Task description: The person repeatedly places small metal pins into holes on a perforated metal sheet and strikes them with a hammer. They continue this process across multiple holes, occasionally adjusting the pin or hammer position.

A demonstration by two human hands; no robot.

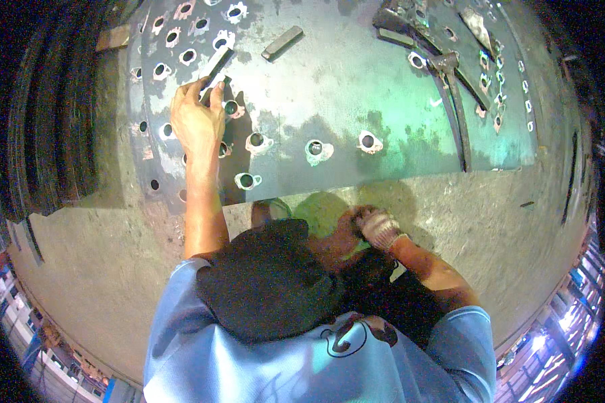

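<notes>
My bare left hand reaches out over a large steel plate with several round holes. Its fingers and thumb are closed on the near end of a short flat metal bar, which points away among the holes. Close to my knees, off the plate's near edge, is my right hand in a pale knit glove. Its fingers are curled, and whatever they may hold is too dark to make out. A similar short metal bar lies on the plate ahead, beyond both hands.
A hammer lies on the plate's right side, its handle toward me. Beside it are a long dark bar and a dark metal piece. Dark stacked lengths stand at left. Concrete floor surrounds the plate.
</notes>
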